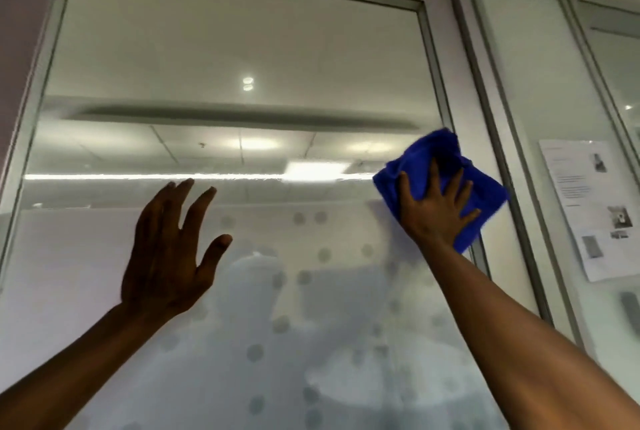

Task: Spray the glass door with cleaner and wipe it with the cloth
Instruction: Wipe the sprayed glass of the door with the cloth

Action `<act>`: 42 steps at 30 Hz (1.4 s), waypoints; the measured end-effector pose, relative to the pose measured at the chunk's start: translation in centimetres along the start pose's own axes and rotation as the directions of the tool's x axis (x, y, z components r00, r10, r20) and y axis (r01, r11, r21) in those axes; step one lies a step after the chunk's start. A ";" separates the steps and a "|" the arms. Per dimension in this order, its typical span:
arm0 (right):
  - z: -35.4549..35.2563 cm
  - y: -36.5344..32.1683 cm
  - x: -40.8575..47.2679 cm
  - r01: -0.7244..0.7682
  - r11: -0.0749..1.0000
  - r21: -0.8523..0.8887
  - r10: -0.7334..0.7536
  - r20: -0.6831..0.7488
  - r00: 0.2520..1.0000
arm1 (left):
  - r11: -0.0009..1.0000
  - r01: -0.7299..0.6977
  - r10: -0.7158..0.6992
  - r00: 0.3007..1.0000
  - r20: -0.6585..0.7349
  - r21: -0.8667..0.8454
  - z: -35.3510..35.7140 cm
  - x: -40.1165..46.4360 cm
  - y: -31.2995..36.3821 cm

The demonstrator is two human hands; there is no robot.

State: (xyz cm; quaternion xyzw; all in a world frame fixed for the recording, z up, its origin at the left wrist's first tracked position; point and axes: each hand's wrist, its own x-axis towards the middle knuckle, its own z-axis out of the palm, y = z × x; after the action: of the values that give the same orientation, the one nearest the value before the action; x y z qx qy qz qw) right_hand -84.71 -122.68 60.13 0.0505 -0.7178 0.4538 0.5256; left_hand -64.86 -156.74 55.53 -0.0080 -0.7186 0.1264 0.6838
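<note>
We press the blue cloth (446, 183) flat on the glass door (225, 58) with our right hand (434, 211).
Our left hand (166, 256) hangs open, empty; the frosted lower glass blurs everything behind it.

Glass door (242, 65): fills centre of view, w/ frame (446, 90) along top & both sides. Right hand (434, 211): at 3 o'clock on the pane, flat on cloth (485, 187), cloth betw. palm & glass, just beside right frame edge. Left hand (169, 256): at 8 o'clock, fingers spread, nothing in it; contact w/ glass can't be told. Side panel (540, 83): right of door frame. Paper notice (585, 207): on that panel, 3 o'clock, right of cloth.
</note>
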 end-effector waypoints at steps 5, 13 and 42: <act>0.3 2.1 -1.6 0.294 0.945 -0.144 -0.288 0.062 0.956 | 1.000 0.003 -0.003 1.000 0.006 -0.012 0.3 0.0 0.5; -1.0 1.6 0.8 0.965 0.220 -0.141 -0.898 0.357 0.257 | 1.000 -0.002 0.002 1.000 -0.012 0.004 0.7 -0.4 0.5; 4.1 -16.8 -1.2 0.777 0.629 -0.003 -0.773 0.099 0.626 | 0.988 0.109 -0.107 0.994 -0.029 0.105 -4.4 0.0 -7.9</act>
State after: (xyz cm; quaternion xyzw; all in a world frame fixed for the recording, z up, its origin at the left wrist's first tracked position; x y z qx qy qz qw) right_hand -77.84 -135.82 69.02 0.3621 -0.6590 0.1645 0.6384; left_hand -59.21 -163.62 57.19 0.0660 -0.7023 0.1271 0.6973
